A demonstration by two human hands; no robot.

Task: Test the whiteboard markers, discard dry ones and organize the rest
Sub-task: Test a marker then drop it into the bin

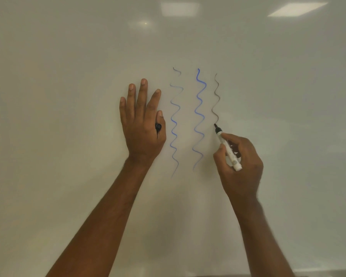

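Right hand [240, 156] gripping marker [228, 147], tip on board [68, 76]; left hand [141, 120] flat, pinching cap [158, 126]. Could smear wet lines beside marker.

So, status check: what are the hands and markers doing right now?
Right hand grips white black-tipped marker, tip on whiteboard, drawing thin black squiggle. Left hand flat on board, pinching black cap. Nothing obstructing.

glossy smooth whiteboard [68, 96]; white plastic marker [229, 149] with black plastic cap [158, 127].
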